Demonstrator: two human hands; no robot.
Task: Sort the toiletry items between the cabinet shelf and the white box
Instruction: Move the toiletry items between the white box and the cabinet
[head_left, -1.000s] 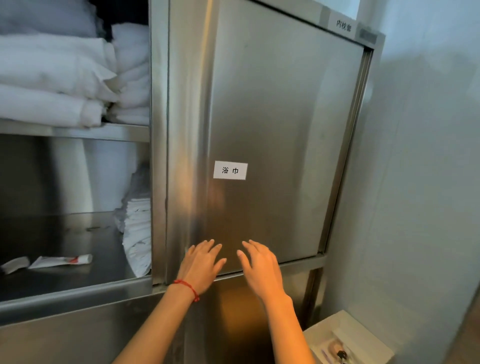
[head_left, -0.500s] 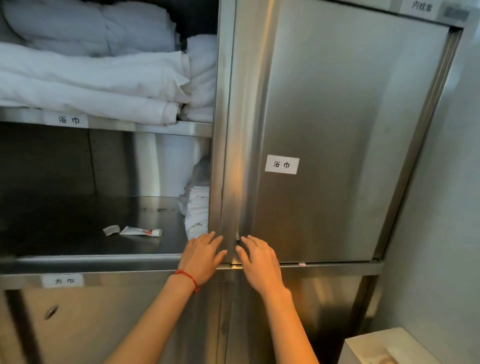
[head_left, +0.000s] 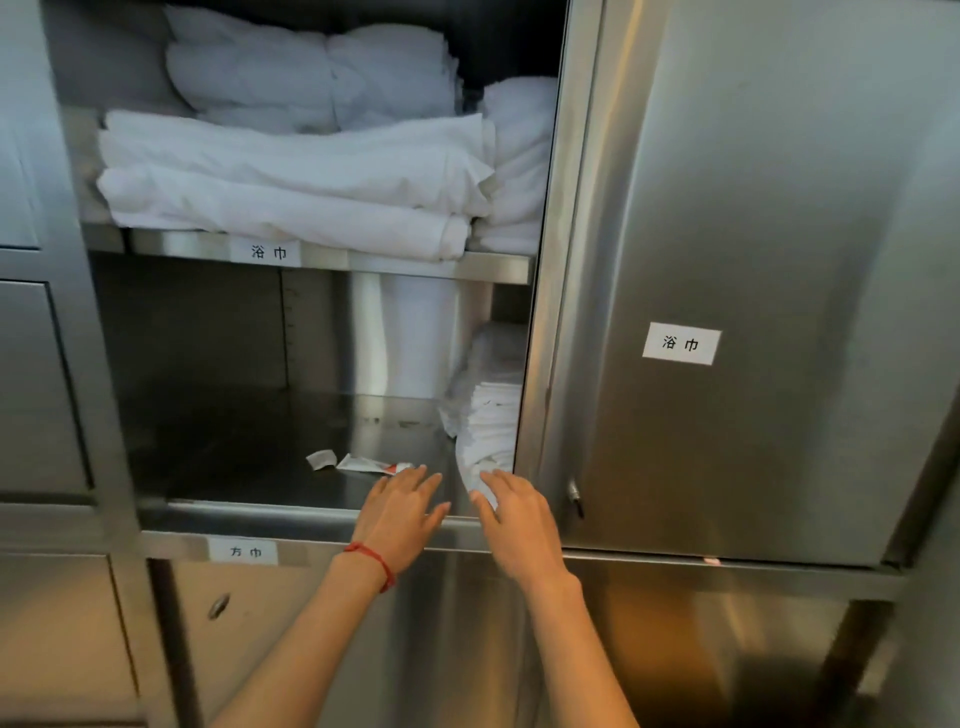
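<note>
A small white toothpaste tube (head_left: 370, 464) with a red end lies on the steel cabinet shelf (head_left: 234, 447), with a small white sachet (head_left: 320, 459) just left of it. My left hand (head_left: 402, 512), a red string on its wrist, reaches over the shelf's front lip with fingers spread, its fingertips just short of the tube's red end. My right hand (head_left: 514, 519) is beside it, fingers apart, touching the bottom of a stack of folded white cloths (head_left: 491, 415). Neither hand holds anything. The white box is out of view.
The steel sliding door (head_left: 753, 286) stands to the right of the opening, with a white label on it. Folded white towels (head_left: 291, 171) fill the upper shelf. Closed steel doors lie below and to the left.
The view has swung left and the cabinet opening is wider. Both hands have moved from the door's edge forward over the shelf lip, toward the tube and the cloth stack.
</note>
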